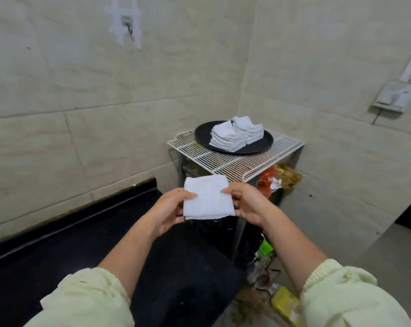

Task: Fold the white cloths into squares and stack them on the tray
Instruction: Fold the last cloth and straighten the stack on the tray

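I hold a white cloth (pixel 208 197), folded into a square, in the air in front of me with both hands. My left hand (pixel 170 208) pinches its left edge, thumb on top. Along the right edge my right hand (pixel 245 201) grips it the same way. Farther back a round black tray (pixel 204 133) rests on a white wire rack (pixel 235 161). Two stacks of folded white cloths (pixel 235 134) lie on the tray, side by side.
A black counter (pixel 81 232) runs along the tiled wall at my left and below my hands. Under the rack are orange and brown bags (pixel 277 178). Bottles and clutter (pixel 270 279) stand on the floor at the right. A wall socket box (pixel 393 95) is at the far right.
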`<state>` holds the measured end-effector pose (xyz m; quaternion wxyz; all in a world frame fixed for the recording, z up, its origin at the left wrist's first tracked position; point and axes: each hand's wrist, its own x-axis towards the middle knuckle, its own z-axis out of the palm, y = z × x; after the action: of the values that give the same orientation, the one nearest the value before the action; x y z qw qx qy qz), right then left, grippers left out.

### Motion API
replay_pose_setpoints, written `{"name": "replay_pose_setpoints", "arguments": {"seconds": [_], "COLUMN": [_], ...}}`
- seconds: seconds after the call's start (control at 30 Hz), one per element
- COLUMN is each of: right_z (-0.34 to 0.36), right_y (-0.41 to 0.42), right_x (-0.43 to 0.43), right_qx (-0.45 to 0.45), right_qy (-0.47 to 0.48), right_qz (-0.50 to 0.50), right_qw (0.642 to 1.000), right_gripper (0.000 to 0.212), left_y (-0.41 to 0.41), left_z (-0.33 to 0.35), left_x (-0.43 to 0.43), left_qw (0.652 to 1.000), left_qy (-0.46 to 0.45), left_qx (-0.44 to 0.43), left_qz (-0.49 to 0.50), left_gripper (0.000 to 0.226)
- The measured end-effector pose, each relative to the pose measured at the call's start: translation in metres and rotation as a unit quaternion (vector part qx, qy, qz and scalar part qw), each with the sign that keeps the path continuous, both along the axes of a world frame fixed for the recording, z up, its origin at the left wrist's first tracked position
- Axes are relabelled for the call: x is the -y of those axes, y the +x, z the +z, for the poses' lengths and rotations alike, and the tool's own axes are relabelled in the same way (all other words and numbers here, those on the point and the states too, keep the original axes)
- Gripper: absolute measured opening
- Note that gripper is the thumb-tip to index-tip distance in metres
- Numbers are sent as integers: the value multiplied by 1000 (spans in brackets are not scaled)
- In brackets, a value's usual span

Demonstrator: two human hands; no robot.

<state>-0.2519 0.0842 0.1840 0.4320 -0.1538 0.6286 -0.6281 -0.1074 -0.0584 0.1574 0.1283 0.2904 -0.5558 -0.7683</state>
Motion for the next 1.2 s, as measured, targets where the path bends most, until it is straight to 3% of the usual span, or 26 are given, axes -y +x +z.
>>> {"name": "replay_pose_setpoints", "arguments": {"seconds": [0.2,0.43,0.6,0.83,1.0,1.2], "right_z": [23,37,54,68,74,82], "right_y": [-102,-206,-265,-330,-370,-394], "right_x": [29,71,100,133,159,196], "right_qx": [-9,-12,-22,-46,-158,-324], "right_qy": [-25,-31,-35,-34,39,110], "right_qz": [-10,8,4,9,54,175], "right_qw": [1000,999,999,998,985,923], "right_gripper": [16,21,19,8,7,3], "left_y": [-102,-197,-244,-307,-337,-349], "left_z": [23,47,70,82,79,75], "left_x": [32,72,97,107,110,118], "left_qw": [999,999,998,997,994,987], "left_qy": [-12,-8,-23,-37,-26,-34], "left_qx": [-39,-53,-55,-30,-28,14], "left_qz": [-15,1,-1,57,105,159], "left_gripper": [28,9,18,11,14,18]}}
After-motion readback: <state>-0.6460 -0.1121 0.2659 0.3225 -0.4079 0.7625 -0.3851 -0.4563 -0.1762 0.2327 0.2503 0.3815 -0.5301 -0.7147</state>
